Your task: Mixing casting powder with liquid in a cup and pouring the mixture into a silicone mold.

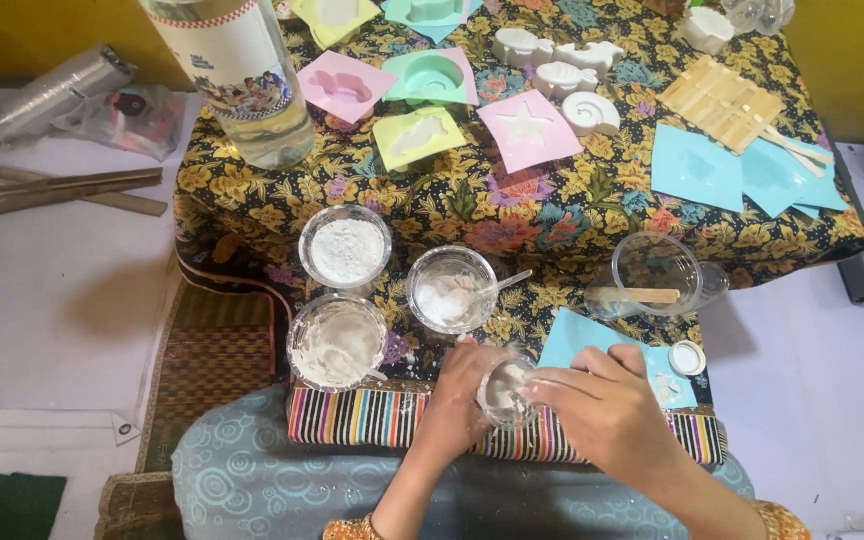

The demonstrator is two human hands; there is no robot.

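Spillage likely, judging by small clear cup [504, 392] of white paste, pinched between left hand [459, 395] and right hand [607, 408] over striped cloth edge [372, 417] near lap. Fingers of both curled tight round cup. Nearby: powder cup [345, 249], paste-smeared cup [337, 343], cup with spoon [451, 290], clear cup with wooden stick [655, 275].

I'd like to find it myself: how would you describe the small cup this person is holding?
Start at the flowered cloth on the low table and go to its near edge, by the striped band. There both hands, left hand and right hand, close around a small clear cup with white stuff inside. Unlike the three wider clear cups of white powder behind it, it is off the cloth.
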